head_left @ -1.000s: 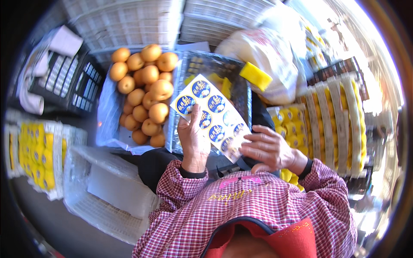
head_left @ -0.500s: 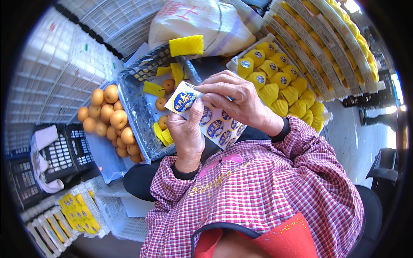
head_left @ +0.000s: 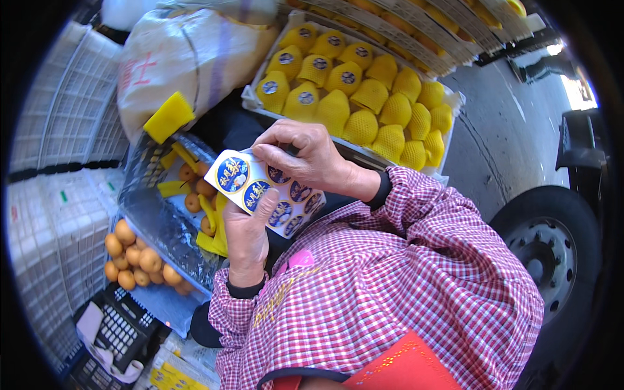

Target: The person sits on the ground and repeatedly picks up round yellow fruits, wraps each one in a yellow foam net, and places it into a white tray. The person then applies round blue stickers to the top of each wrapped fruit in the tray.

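Note:
My left hand (head_left: 247, 240) holds a white sheet of round blue stickers (head_left: 282, 212) from below, thumb pressed on its face. My right hand (head_left: 305, 153) is closed at the sheet's upper edge, fingertips pinching there; whether one sticker is lifted I cannot tell. Behind and left of the sheet is a plastic-lined crate (head_left: 146, 195) with pears (head_left: 192, 203) and yellow foam nets (head_left: 170, 189). Above my right hand sits a tray of pears in yellow foam sleeves (head_left: 393, 110), some bearing round labels.
Loose pears (head_left: 148, 261) lie in another crate at lower left. White crates (head_left: 62, 234) line the left, a black crate (head_left: 120, 335) below. A woven sack (head_left: 162, 71) lies behind. Stacked trays (head_left: 442, 32) stand at top right, a large wheel (head_left: 546, 260) on the right.
The view has swung right, bringing the wheel and sleeved-pear tray into fuller view. My right hand has risen from the sheet's lower corner to pinch its upper edge.

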Demonstrator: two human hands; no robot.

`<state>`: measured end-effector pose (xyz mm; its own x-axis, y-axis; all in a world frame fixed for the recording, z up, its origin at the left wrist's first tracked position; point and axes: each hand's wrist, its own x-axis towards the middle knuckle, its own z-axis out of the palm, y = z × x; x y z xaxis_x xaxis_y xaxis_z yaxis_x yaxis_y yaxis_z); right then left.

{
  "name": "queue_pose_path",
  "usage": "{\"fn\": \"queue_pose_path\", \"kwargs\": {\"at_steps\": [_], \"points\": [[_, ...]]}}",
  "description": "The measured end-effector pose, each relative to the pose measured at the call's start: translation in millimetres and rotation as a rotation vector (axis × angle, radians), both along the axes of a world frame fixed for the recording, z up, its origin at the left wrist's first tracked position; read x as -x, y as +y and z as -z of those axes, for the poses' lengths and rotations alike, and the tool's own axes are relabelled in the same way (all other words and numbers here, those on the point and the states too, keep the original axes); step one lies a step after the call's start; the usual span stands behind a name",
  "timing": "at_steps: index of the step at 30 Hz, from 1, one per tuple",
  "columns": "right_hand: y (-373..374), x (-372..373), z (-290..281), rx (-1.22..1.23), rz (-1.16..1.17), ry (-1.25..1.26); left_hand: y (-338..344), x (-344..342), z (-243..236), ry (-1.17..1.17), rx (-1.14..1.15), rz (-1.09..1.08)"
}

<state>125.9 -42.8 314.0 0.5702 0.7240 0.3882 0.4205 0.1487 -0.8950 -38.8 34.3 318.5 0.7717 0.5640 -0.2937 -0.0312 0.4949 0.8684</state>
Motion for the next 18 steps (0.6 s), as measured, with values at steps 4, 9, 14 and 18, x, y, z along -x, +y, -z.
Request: {"fn": "queue_pose_path", "kwargs": {"at_steps": [4,9,14,18], "points": [[-31.2,-34.8,52.3,-0.035,0.128,0.693,-11.1,-10.7,21.5,0.126,0.190,0.095],[-94.2,-112.5,169.0,0.481,0.629,0.045,-1.7,-21.5,24.4,0.236,0.257,0.008],[-94.9,-136.6,181.8,0.645,0.499,-0.655,1.9,-25.3,29.6,0.235,0.306,-0.036],[-92.8,-136.9,202.5,0.623,0.312,-1.066,2.8,-27.7,30.4,0.243,0.315,-0.035]]}}
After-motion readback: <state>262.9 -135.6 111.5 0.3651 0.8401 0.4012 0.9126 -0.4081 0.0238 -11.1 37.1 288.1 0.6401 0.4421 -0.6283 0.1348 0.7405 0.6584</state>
